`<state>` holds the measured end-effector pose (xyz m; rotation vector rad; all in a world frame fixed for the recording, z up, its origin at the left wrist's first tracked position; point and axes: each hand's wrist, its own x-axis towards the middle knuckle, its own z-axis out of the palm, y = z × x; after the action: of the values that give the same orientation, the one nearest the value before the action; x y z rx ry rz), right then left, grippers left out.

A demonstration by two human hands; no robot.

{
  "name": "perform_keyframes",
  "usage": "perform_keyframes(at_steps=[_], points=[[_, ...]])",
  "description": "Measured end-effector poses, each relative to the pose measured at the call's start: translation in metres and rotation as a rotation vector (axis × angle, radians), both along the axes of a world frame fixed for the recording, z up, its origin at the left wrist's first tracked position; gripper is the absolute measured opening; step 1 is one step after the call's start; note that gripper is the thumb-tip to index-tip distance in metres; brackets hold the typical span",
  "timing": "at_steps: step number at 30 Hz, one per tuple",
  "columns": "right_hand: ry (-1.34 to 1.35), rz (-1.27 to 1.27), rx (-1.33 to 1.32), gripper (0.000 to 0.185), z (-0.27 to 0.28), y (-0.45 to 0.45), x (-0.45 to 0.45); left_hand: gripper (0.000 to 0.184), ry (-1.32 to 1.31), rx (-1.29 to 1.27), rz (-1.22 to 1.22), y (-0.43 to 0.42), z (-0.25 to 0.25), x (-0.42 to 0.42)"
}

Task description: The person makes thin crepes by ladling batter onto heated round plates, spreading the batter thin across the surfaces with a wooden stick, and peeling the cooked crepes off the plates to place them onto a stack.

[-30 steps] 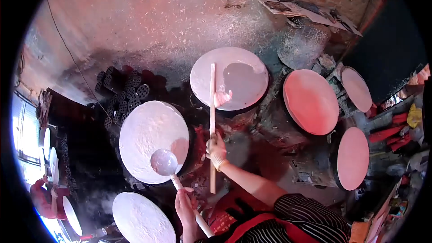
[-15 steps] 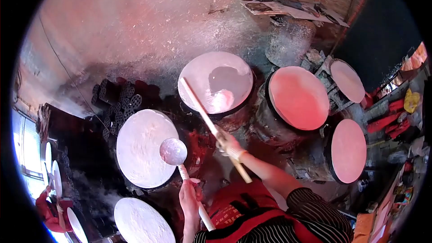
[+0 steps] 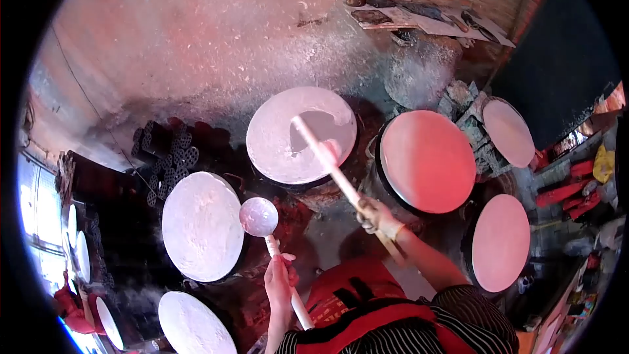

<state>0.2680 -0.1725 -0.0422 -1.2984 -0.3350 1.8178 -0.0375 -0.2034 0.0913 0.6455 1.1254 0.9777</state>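
My left hand (image 3: pixel 280 280) is closed around the pale handle of a ladle (image 3: pixel 258 216), its round bowl hanging beside the right edge of a white-coated round griddle (image 3: pixel 200 229). In my right hand (image 3: pixel 379 216), fingers wrapped, is a long wooden stick (image 3: pixel 335 172). Its far end reaches over the back round griddle (image 3: pixel 272 141), which has a pale coating and a greyer bare-looking patch (image 3: pixel 308 132). Whether the stick's tip touches the surface I cannot tell. Right of the stick stands another round griddle (image 3: pixel 426 160) with a smooth reddish-lit top.
More round griddles stand at the right (image 3: pixel 501 242), far right (image 3: pixel 509 132) and lower left (image 3: pixel 195 328). Cylindrical coal briquettes (image 3: pixel 171 160) are stacked by the wall. A cluttered shelf (image 3: pixel 426 16) hangs at the back. Another person's red sleeve (image 3: pixel 73 308) shows far left.
My right hand and the stick have moved right and slightly down in view. The ladle bowl now sits off the left griddle's edge. The grey patch on the back griddle has changed shape.
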Motion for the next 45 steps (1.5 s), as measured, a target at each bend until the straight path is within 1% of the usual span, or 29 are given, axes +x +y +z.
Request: perform_keyframes(at_steps=[2,3,4,6,7,8,10,11,12,14,18,20,22,23,24,25,26,28,29,31,33,34,36,37,39,41,42,43,45], points=[[-0.051,-0.083,0.04,0.043,0.016,0.011,0.01,0.035,0.009,-0.009,-0.012,0.002,-0.001,0.014],[-0.021,-0.101,0.075,0.04,-0.005,0.016,0.01,0.035,0.012,-0.009,-0.021,0.006,0.0,0.023],[0.058,-0.077,0.104,0.041,0.011,0.011,0.005,0.035,0.006,-0.013,-0.009,0.009,0.001,0.032],[-0.008,0.204,0.093,0.042,0.025,0.006,0.009,0.035,-0.007,-0.025,0.018,0.014,0.001,0.049],[0.008,0.202,0.092,0.045,0.018,0.003,0.019,0.035,0.001,-0.032,0.027,0.015,0.003,0.056],[-0.058,0.165,0.104,0.046,0.012,0.006,0.029,0.034,0.007,-0.04,0.039,0.016,0.005,0.064],[0.048,0.06,0.019,0.047,0.021,0.021,0.056,0.034,0.0,-0.041,0.054,0.016,0.004,0.076],[0.014,0.032,0.027,0.045,0.008,0.034,0.065,0.034,-0.011,-0.033,0.054,0.015,0.0,0.079],[0.014,0.001,0.018,0.041,-0.007,0.051,0.073,0.034,-0.022,-0.023,0.054,0.015,-0.002,0.083],[-0.01,-0.058,-0.004,0.02,0.001,0.087,0.078,0.035,0.029,-0.041,0.063,0.014,0.006,0.09],[0.031,-0.147,0.008,0.032,0.007,0.145,0.087,0.036,0.037,-0.028,0.077,0.015,0.013,0.094],[-0.148,-0.197,0.159,0.037,0.014,0.167,0.08,0.036,0.09,-0.032,0.079,0.018,0.013,0.091],[-0.573,-0.211,0.203,0.039,-0.003,0.193,0.071,0.037,0.109,-0.025,0.068,0.021,0.01,0.085],[-1.157,-0.277,0.403,0.039,0.02,0.191,0.049,0.037,0.103,-0.017,0.059,0.023,0.006,0.079],[-1.172,-0.05,0.193,0.039,0.045,0.182,0.039,0.038,0.097,-0.008,0.05,0.026,0.004,0.075],[-1.239,0.074,0.273,0.038,0.046,0.177,0.035,0.038,0.093,-0.059,0.09,0.03,0.014,0.078],[-1.301,0.203,0.352,0.038,0.042,0.167,0.029,0.039,0.109,-0.023,0.155,0.03,0.02,0.082],[-1.274,0.008,0.461,0.035,0.03,0.134,0.026,0.04,0.141,0.044,0.285,0.029,0.024,0.086],[-1.256,-0.089,0.516,0.034,0.025,0.119,0.022,0.041,0.179,-0.032,0.306,0.028,0.021,0.079],[-0.461,-0.598,0.507,0.033,-0.014,0.11,0.003,0.04,0.034,-0.089,0.179,0.029,0.004,0.055],[-1.031,-0.408,0.5,0.035,0.013,0.099,-0.012,0.037,-0.053,-0.176,0.115,0.031,0.0,0.045],[-1.075,-0.36,0.496,0.036,0.004,0.115,-0.016,0.036,-0.086,-0.203,0.112,0.03,-0.001,0.044],[-1.062,-0.194,0.394,0.036,0.016,0.146,-0.019,0.034,-0.15,-0.255,0.103,0.03,-0.002,0.041],[-1.169,-0.125,0.502,0.039,0.01,0.16,-0.011,0.033,-0.167,-0.25,0.108,0.03,-0.003,0.041],[-0.896,-0.102,0.388,0.038,0.027,0.16,0.004,0.032,-0.202,-0.241,0.118,0.027,-0.008,0.039],[-0.99,-0.208,0.509,0.037,0.045,0.134,0.013,0.032,-0.197,-0.239,0.109,0.026,-0.01,0.036],[-1.087,-0.378,0.65,0.036,-0.011,0.137,0.021,0.032,-0.197,-0.235,0.111,0.027,-0.011,0.035],[-0.944,-0.382,0.581,0.036,-0.003,0.124,0.011,0.032,-0.189,-0.233,0.111,0.026,-0.011,0.034],[-1.106,-0.209,0.458,0.035,0.006,0.118,-0.001,0.032,-0.164,-0.232,0.104,0.026,-0.011,0.035]])
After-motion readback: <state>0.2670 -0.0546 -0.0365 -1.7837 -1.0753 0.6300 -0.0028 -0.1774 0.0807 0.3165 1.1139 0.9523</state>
